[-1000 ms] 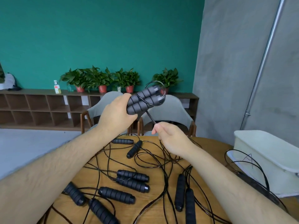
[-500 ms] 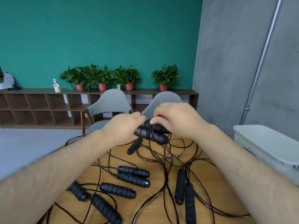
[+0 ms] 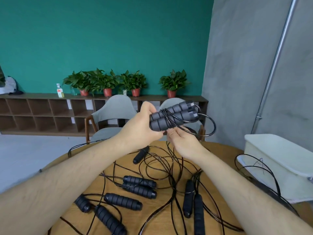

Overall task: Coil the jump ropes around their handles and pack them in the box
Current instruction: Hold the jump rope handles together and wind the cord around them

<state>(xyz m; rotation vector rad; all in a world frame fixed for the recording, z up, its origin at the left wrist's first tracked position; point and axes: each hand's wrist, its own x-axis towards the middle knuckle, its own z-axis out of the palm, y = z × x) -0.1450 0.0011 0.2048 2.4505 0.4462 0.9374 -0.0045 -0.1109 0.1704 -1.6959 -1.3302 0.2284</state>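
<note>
My left hand point(image 3: 140, 126) grips a pair of black ribbed jump rope handles point(image 3: 172, 117) held side by side above the table, pointing up and to the right. A few turns of thin black rope point(image 3: 207, 128) cross the handles, and a loop arcs out past their right ends. Just below the handles, my right hand point(image 3: 183, 141) pinches this rope. A white box point(image 3: 277, 160) stands at the right table edge, with a rope loop draped over its near corner.
Several loose handles point(image 3: 138, 184) and tangled black ropes point(image 3: 162, 168) lie across the round wooden table point(image 3: 81, 211). Two grey chairs point(image 3: 115, 112) stand behind the table. A low shelf with potted plants point(image 3: 105, 82) runs along the green wall.
Both hands rose from just above the table. My right hand came off the top of the handles and now pinches the rope below them; more turns wrap the handles.
</note>
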